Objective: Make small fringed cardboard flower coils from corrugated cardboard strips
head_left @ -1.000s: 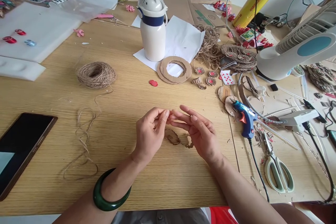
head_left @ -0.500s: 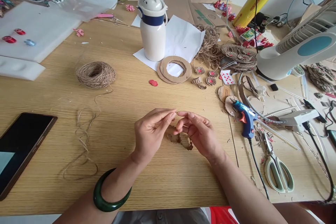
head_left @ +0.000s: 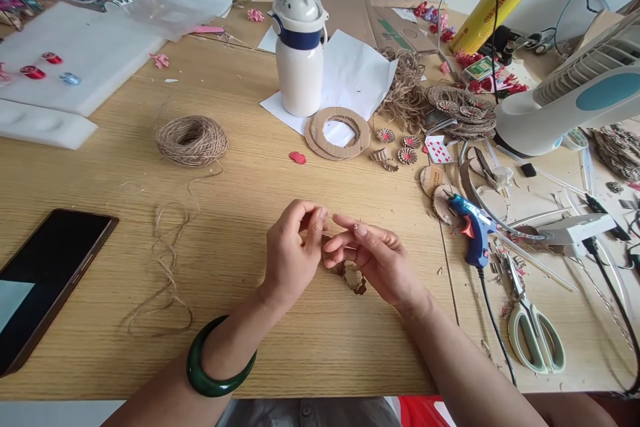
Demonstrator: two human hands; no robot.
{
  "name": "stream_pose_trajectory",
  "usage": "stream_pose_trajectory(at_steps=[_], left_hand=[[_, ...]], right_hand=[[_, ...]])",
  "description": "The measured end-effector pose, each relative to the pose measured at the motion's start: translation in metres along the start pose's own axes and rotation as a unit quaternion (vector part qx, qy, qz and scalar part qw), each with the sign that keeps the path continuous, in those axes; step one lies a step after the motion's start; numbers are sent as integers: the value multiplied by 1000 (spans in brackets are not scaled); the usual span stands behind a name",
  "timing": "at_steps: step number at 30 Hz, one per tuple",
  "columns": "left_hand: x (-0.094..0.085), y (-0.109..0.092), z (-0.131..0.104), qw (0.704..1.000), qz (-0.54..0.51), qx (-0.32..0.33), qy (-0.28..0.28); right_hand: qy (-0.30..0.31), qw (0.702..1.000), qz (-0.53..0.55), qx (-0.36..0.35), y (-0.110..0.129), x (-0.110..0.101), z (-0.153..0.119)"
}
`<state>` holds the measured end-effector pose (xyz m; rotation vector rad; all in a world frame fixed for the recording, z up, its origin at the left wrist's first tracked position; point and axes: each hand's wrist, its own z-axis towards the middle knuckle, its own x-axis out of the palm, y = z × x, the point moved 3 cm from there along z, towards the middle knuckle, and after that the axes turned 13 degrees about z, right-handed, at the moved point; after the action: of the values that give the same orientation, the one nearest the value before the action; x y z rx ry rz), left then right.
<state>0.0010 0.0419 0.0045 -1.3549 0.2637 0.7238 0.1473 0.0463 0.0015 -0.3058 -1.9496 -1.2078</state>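
Note:
My left hand is closed, its thumb pressed against the curled index finger; whatever may be between them is too small to make out. Facing it, my right hand has thumb and index finger together, with a tiny pale speck at the thumb tip; its other fingers are loosely bent. The fingertips of the two hands are close but apart. Under them lies a scalloped ring of corrugated cardboard strip, partly hidden by the fingers. Two flat cardboard rings and small red discs lie beyond the hands.
On the left are a twine ball with a loose strand and a phone. A white bottle stands behind. To the right lie a blue glue gun, scissors, corrugated rosettes and a white fan.
My fingertips have drawn slightly apart. The left hand's fingers have curled in more, and its wrist has turned. The whole view has shifted a little, so things appear farther right.

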Motion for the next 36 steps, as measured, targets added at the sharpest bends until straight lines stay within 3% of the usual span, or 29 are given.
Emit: stream_pose_trajectory(at_steps=[3, 8, 13, 21, 27, 32, 36], left_hand=[[2, 3, 1, 993, -96, -61, 29], [1, -6, -3, 989, -131, -16, 60], [1, -9, -6, 984, -166, -7, 58], [8, -9, -6, 966, -233, -22, 109], [9, -11, -9, 967, -203, -46, 144], [11, -14, -15, 988, -109, -8, 108], [16, -11, -15, 979, -123, -64, 150]], right_hand=[[-30, 999, 2, -15, 3, -5, 2], [-107, 993, -31, -40, 6, -12, 6], [-110, 990, -66, -56, 5, -13, 7], [-112, 985, -108, -71, 5, -16, 5], [-131, 974, -172, -75, 7, -13, 4], [-133, 964, -198, -117, 3, -13, 2], [-99, 967, -200, -123, 1, -12, 1]])
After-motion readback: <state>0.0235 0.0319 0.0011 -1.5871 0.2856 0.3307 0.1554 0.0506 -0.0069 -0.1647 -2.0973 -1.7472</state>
